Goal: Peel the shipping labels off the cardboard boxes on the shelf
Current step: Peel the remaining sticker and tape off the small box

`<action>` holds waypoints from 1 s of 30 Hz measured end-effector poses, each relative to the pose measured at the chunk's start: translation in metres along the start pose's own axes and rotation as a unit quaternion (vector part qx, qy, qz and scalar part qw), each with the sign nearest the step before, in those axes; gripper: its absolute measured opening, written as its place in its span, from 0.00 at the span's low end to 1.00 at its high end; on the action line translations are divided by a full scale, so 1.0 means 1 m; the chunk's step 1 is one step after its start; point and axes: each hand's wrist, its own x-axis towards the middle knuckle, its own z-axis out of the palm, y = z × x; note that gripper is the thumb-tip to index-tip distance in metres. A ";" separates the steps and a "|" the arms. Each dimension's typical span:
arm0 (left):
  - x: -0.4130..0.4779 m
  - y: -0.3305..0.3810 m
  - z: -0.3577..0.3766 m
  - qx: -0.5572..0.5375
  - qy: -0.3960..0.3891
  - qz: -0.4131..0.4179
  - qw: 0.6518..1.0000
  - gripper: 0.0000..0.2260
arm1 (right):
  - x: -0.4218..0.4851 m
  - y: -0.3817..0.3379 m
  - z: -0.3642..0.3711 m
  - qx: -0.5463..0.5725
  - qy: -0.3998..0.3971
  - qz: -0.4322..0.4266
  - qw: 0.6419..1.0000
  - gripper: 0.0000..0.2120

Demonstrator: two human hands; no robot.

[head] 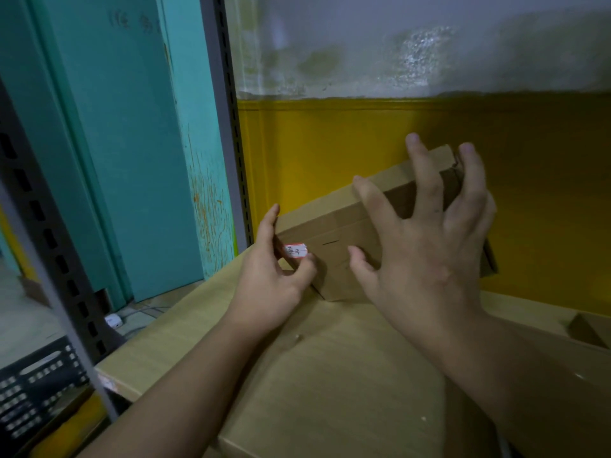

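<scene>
Fingers [271, 223] of the left hand [274, 285] curl round a corner of the small box [334, 233]; the right hand [426, 246] is spread wide.
The left thumb tip meets the red-and-white label [295, 251] stuck near that corner. The small box lies tilted on a large cardboard box [330, 375], with the right hand's straight fingers over its top, contact unclear.

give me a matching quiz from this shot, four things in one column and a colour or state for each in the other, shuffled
Things
1. label
2. right hand
3. crate
4. left hand

States
a. black, low at the left edge of view
b. fingers spread wide over the box
c. white with a red edge, on the box's near left corner
d. thumb at the label's edge

Pairs: 1-c, 2-b, 3-a, 4-d
</scene>
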 end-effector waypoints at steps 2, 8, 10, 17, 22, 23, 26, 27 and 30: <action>0.001 -0.002 0.000 0.004 0.005 -0.001 1.000 0.37 | 0.000 0.001 0.000 0.001 -0.002 0.004 1.000 0.32; 0.002 -0.001 0.002 0.018 0.022 -0.003 1.000 0.35 | 0.000 0.000 -0.001 -0.003 -0.005 0.006 1.000 0.32; 0.001 0.000 0.003 0.031 0.034 0.001 0.999 0.35 | -0.001 -0.003 -0.002 -0.015 -0.003 -0.003 1.000 0.32; 0.002 0.001 0.009 0.042 0.055 -0.004 0.998 0.33 | -0.003 -0.010 -0.004 -0.029 0.006 -0.017 0.999 0.32; 0.000 0.002 0.008 0.042 0.046 -0.005 0.998 0.32 | -0.003 -0.009 -0.005 -0.026 0.003 -0.013 1.000 0.32; 0.000 0.001 0.008 0.047 0.047 -0.004 0.998 0.30 | -0.003 -0.008 -0.005 -0.023 0.002 -0.012 1.000 0.32; 0.003 -0.004 0.004 0.072 0.071 0.001 0.995 0.26 | -0.002 -0.005 -0.004 -0.004 0.001 -0.002 1.000 0.33; 0.003 -0.005 0.002 0.073 0.071 -0.001 0.995 0.26 | -0.002 -0.004 -0.003 0.001 0.000 0.002 1.000 0.33; 0.002 -0.004 0.002 0.059 0.046 -0.011 0.997 0.31 | -0.001 0.000 -0.001 0.007 -0.006 0.015 1.000 0.33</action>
